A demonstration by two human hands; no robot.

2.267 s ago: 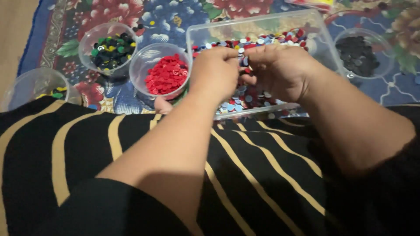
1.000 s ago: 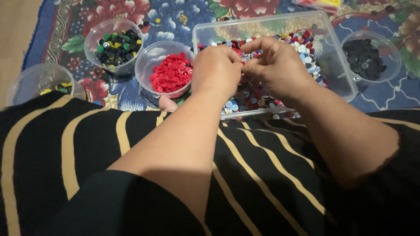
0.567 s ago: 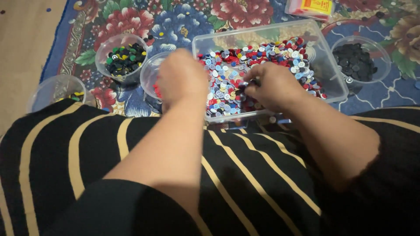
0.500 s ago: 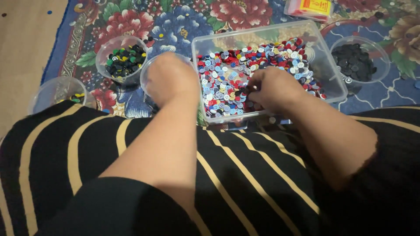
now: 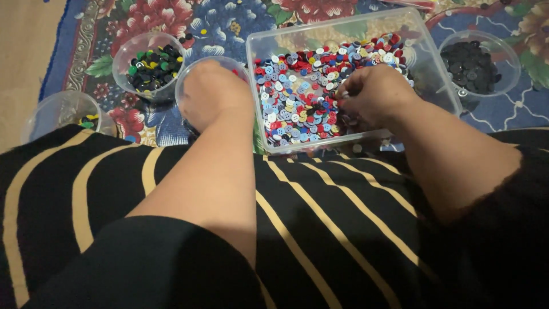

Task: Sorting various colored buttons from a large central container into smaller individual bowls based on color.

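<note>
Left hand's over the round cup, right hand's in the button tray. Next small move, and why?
Probably bring the left hand back over the clear tray beside the right hand. The left hand covers the round cup, where a bit of red shows at its edge, while the right hand's fingers rest in the mixed buttons, many red among them. What either hand holds is hidden.

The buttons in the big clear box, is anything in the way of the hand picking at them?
Nothing visible is. The right hand is already inside the open clear box, fingers down among the mixed buttons. The left hand is off to the side, over a round cup.
</note>
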